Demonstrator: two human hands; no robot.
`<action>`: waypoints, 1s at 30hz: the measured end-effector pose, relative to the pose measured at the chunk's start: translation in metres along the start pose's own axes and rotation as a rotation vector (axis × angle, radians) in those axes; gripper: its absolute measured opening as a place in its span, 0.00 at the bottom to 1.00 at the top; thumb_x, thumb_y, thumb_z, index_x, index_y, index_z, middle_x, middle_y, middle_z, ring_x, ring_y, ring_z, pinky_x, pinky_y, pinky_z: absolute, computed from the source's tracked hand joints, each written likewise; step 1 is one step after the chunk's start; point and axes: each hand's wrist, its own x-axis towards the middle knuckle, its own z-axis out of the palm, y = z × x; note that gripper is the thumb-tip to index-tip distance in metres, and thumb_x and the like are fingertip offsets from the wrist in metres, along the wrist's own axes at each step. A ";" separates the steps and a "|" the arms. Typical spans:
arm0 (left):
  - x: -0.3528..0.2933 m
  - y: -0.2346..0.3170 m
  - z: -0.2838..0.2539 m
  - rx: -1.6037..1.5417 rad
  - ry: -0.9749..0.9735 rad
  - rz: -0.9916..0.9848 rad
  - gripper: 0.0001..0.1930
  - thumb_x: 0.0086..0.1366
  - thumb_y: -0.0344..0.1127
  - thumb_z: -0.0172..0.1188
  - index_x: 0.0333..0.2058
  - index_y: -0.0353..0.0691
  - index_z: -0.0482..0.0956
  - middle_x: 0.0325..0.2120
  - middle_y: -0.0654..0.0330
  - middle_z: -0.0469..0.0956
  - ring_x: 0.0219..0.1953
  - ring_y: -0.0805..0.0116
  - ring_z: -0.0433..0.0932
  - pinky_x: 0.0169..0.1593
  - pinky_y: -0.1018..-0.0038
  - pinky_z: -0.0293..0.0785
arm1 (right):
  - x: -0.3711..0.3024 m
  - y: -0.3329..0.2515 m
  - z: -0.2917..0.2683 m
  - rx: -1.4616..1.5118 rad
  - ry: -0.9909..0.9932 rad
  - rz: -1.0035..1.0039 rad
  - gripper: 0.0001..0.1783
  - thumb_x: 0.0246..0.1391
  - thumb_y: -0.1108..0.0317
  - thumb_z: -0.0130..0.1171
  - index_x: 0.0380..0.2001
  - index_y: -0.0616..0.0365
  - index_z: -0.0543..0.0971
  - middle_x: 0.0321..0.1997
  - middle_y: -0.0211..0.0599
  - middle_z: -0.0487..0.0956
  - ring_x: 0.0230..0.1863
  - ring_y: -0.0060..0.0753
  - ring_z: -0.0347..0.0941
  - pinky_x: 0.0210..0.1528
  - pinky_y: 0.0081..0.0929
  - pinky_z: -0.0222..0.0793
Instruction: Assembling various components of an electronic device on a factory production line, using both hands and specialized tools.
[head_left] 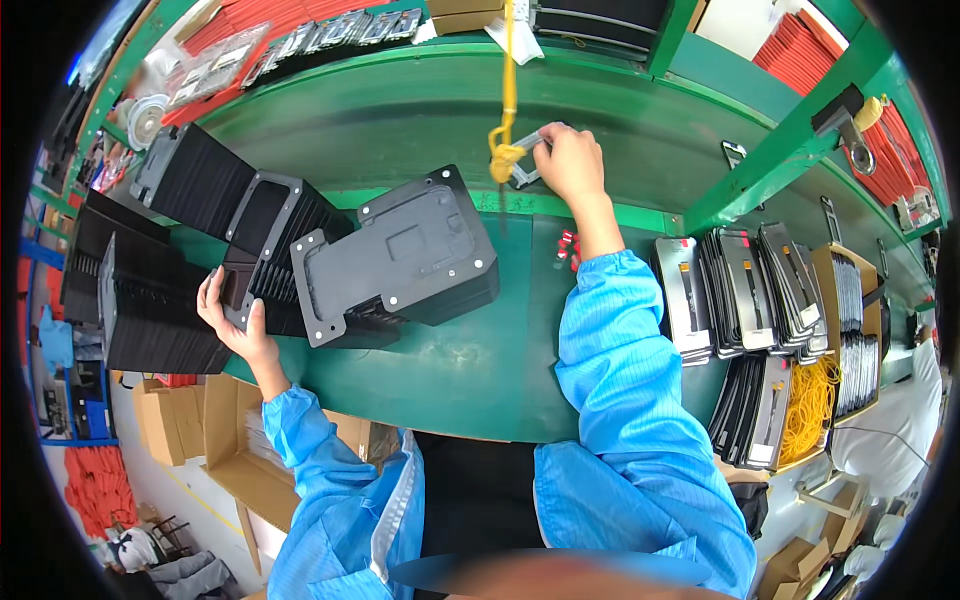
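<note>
My right hand (572,165) is raised at the far side of the bench, closed on a small grey rectangular frame (527,175). A knotted yellow cord (507,158) hangs down in front of that frame and hides part of it. At the left, my left hand (232,322) grips the near end of a black plastic frame (240,283) among rows of similar parts, thumb on one side and fingers on the other. To its right lies a stack of black moulded plates (405,255), the top one with several light round spots.
Small red pieces (568,247) lie on the green bench (460,370) by my right forearm. Stacks of flat dark panels (740,290) stand at the right, beside a box with yellow cord (813,405). More black parts (150,310) crowd the left end. A green post (775,145) slants up at the right.
</note>
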 end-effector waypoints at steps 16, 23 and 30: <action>0.001 0.010 0.006 0.056 0.039 -0.035 0.37 0.56 0.51 0.69 0.62 0.37 0.78 0.60 0.52 0.70 0.66 0.56 0.68 0.71 0.60 0.61 | 0.018 0.009 -0.066 0.273 -0.403 0.315 0.11 0.52 0.63 0.67 0.31 0.62 0.87 0.32 0.45 0.87 0.33 0.39 0.84 0.40 0.34 0.80; 0.002 0.016 0.001 0.100 0.058 -0.057 0.38 0.55 0.55 0.70 0.60 0.37 0.79 0.60 0.51 0.71 0.65 0.55 0.68 0.71 0.60 0.61 | -0.045 -0.153 -0.150 0.517 -0.286 -0.040 0.11 0.48 0.68 0.69 0.32 0.67 0.85 0.28 0.42 0.86 0.28 0.35 0.81 0.33 0.32 0.77; 0.002 0.018 0.006 0.093 0.048 -0.087 0.38 0.53 0.56 0.70 0.59 0.38 0.79 0.59 0.51 0.71 0.66 0.54 0.68 0.70 0.60 0.60 | -0.090 -0.209 -0.152 0.073 -0.055 -0.363 0.10 0.51 0.67 0.70 0.28 0.64 0.83 0.28 0.45 0.84 0.34 0.53 0.76 0.42 0.45 0.71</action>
